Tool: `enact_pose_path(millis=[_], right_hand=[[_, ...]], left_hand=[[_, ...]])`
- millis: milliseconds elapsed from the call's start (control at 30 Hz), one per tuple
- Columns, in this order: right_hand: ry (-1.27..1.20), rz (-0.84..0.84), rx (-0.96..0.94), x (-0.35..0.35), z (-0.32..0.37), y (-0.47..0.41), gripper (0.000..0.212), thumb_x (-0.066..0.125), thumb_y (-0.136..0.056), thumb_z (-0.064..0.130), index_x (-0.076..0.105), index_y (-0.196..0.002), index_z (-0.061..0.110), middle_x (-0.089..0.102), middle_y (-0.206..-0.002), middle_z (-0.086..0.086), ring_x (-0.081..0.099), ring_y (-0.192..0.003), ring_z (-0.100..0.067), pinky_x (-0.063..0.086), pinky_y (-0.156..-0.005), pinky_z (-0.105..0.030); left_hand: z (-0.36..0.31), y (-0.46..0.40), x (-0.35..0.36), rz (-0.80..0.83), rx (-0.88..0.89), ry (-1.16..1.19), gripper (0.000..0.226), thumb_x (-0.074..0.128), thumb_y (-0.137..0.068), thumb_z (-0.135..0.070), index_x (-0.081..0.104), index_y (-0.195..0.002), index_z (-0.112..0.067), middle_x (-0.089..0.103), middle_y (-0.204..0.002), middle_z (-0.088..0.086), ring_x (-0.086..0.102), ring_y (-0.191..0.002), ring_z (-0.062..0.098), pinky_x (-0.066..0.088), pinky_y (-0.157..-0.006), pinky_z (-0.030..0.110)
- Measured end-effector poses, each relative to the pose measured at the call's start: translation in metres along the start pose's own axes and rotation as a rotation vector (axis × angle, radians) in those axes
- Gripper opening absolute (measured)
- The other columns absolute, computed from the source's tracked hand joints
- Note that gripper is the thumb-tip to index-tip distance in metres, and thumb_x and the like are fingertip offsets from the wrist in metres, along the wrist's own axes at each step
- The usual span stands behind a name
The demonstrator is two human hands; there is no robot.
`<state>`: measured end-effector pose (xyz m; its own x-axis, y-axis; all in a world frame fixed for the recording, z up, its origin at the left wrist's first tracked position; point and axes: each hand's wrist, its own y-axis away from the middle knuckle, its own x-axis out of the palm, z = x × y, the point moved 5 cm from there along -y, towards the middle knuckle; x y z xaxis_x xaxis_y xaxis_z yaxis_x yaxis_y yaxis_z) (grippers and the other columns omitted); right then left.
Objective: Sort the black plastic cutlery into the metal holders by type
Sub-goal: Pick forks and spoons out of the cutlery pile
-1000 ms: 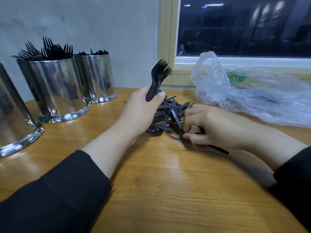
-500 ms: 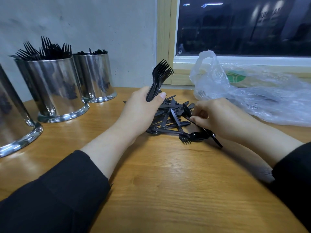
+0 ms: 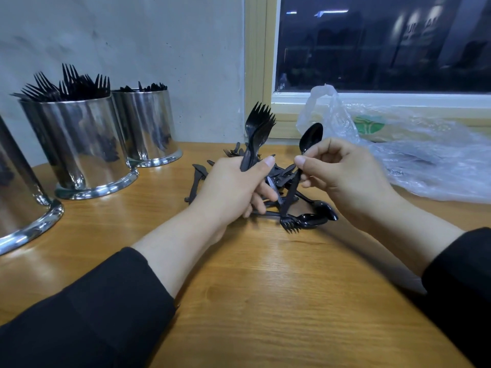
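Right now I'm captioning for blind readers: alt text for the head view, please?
Over a wooden table, the left hand grips a bundle of black forks while the right hand lifts a spoon from a cutlery pile; metal holders stand left.

Both arms wear long black sleeves, the left sleeve (image 3: 87,314) and right sleeve (image 3: 462,282) pushed back to mid-forearm, leaving the bare left hand (image 3: 233,189) and right hand (image 3: 348,173) without gloves or rings.

Left hand (image 3: 233,189) fisted upright; right hand (image 3: 342,173) raised, fingers pinched together.
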<state>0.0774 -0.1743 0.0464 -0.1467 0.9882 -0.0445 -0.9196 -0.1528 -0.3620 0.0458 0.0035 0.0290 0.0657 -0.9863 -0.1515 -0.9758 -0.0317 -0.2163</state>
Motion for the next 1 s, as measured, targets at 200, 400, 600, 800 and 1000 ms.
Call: enact_pose_path(millis=[200,400,600,800,1000], right_hand=[[-0.05,-0.05,0.004,0.005,0.001,0.003,0.014,0.076,-0.085,0.008,0.063,-0.088,0.002,0.067,-0.066,-0.008,0.067,-0.059,-0.017,0.059,-0.065,-0.025],[0.47,0.071,-0.083,-0.003,0.011,-0.003,0.022,0.07,-0.091,0.03,0.061,-0.082,0.012,0.066,-0.065,-0.004,0.062,-0.059,-0.018,0.052,-0.058,-0.033],[1.219,0.586,0.014,-0.017,-0.002,0.001,0.034,0.064,-0.082,0.062,0.068,-0.094,0.031,0.06,-0.071,0.012,0.056,-0.064,0.002,0.038,-0.057,-0.019],[1.17,0.604,-0.03,-0.011,-0.012,-0.002,0.017,0.075,-0.084,0.041,0.069,-0.098,0.034,0.058,-0.068,0.013,0.053,-0.059,0.002,0.038,-0.055,-0.018],[1.108,0.462,-0.067,-0.02,-0.005,-0.008,0.004,0.068,-0.091,0.027,0.071,-0.088,0.028,0.066,-0.067,0.017,0.059,-0.065,0.003,0.04,-0.057,-0.012]], left_hand=[[0.002,0.003,0.016,0.163,0.008,0.074,0.022,0.061,-0.101,-0.029,0.072,-0.103,-0.01,0.078,-0.088,0.011,0.075,-0.072,0.025,0.059,-0.061,0.03],[0.002,-0.002,0.003,0.017,0.03,0.028,0.016,0.06,-0.101,-0.022,0.069,-0.103,-0.008,0.058,-0.064,-0.002,0.042,-0.049,0.012,0.035,-0.045,0.023],[-0.001,-0.009,-0.018,-0.142,0.079,-0.125,0.025,0.061,-0.099,-0.03,0.071,-0.092,-0.008,0.059,-0.065,0.004,0.04,-0.05,0.016,0.035,-0.05,0.029],[-0.003,-0.01,-0.022,-0.22,0.13,-0.26,0.029,0.062,-0.098,-0.034,0.071,-0.084,-0.009,0.063,-0.06,-0.003,0.044,-0.05,0.015,0.037,-0.059,0.033],[-0.007,-0.008,-0.022,-0.22,0.142,-0.309,0.021,0.061,-0.099,-0.028,0.071,-0.088,-0.014,0.068,-0.065,-0.001,0.063,-0.058,0.013,0.058,-0.071,0.039]])
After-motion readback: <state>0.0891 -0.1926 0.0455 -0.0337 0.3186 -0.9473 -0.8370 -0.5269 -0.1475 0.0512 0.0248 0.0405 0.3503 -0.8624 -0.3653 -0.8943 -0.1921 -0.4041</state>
